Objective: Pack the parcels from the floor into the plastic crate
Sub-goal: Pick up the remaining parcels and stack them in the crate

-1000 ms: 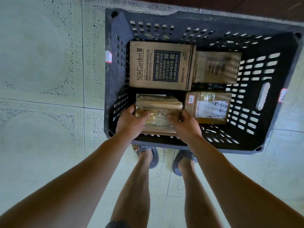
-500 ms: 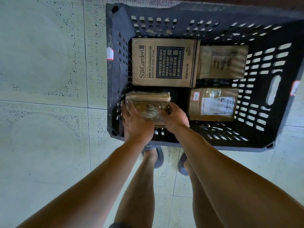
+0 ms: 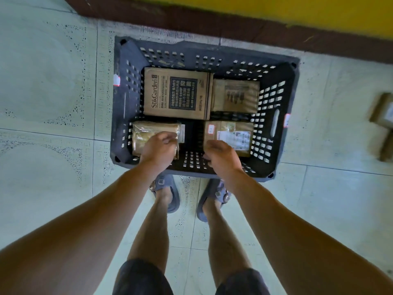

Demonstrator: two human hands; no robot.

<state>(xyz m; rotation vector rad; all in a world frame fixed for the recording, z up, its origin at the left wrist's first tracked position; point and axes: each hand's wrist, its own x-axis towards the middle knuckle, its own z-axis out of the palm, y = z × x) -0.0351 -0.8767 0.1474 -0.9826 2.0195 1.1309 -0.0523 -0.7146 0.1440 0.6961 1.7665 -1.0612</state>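
Four parcels lie flat in the crate [image 3: 119,103]. The printed box [image 3: 176,92] fills the far-left corner with the small box [image 3: 236,95] just beside it at the far right. The wrapped parcel [image 3: 148,135] sits in the near-left corner, and the labelled parcel [image 3: 231,133] is at the near right. A bare strip of crate floor shows between the two near ones.

Your left hand [image 3: 159,149] is over the wrapped parcel's right end with its fingers curled down. You cannot tell from here whether they grip it or only hover. Your right hand [image 3: 222,155] hangs by the labelled parcel's near-left corner, fingers loosely curled, holding nothing.

More floor parcels [image 3: 382,116] wait well to your right, blurred at the frame's edge.

Judging by looks, the wrapped parcel is soft under glossy film, so expect it to be slippery and to give under pressure. Take it by both short ends, palms in, rather than pinching the film. The cardboard ones look stiff and probably light. Hold them by opposite edges, away from the taped labels. The floor ones seem to be cardboard too, so take each across its width.
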